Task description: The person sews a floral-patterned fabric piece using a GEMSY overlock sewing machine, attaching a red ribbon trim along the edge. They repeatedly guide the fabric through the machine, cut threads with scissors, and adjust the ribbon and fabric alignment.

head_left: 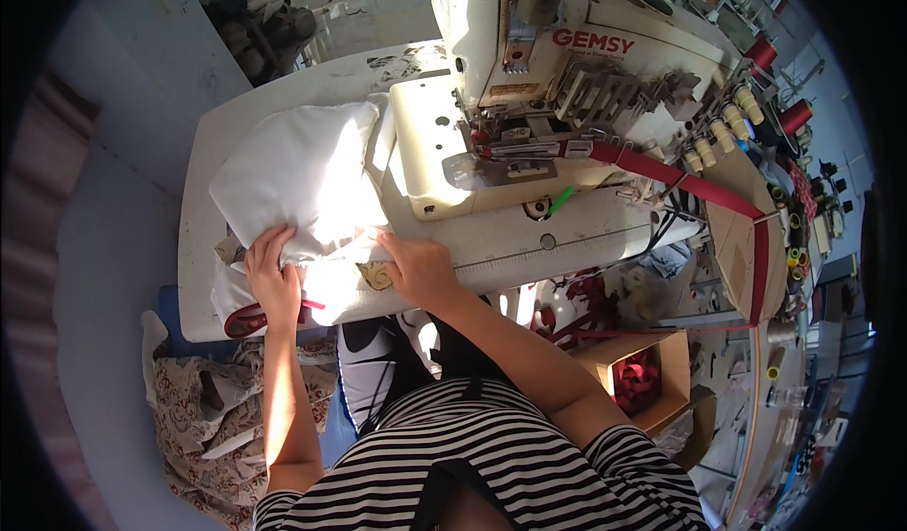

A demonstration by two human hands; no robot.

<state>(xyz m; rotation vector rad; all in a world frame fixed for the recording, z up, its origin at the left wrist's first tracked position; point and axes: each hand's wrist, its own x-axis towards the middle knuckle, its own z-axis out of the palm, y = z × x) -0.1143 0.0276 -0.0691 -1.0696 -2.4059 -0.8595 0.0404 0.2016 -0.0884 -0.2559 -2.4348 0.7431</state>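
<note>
A white fabric piece lies partly folded on the pale sewing table, left of the sewing machine. My left hand is closed on its near edge, fingers curled over the cloth. At the same edge, farther right, my right hand pinches the cloth between thumb and fingers. Patterned beige cloth shows between my hands. A dark red trim lies by my left wrist, on the table's near edge. Strong sunlight washes out part of the white fabric.
Red tape runs from the machine's folder to a cardboard piece at right. A cardboard box holds red strips. Thread cones line the machine's right. Floral fabric hangs at lower left, beside the wall.
</note>
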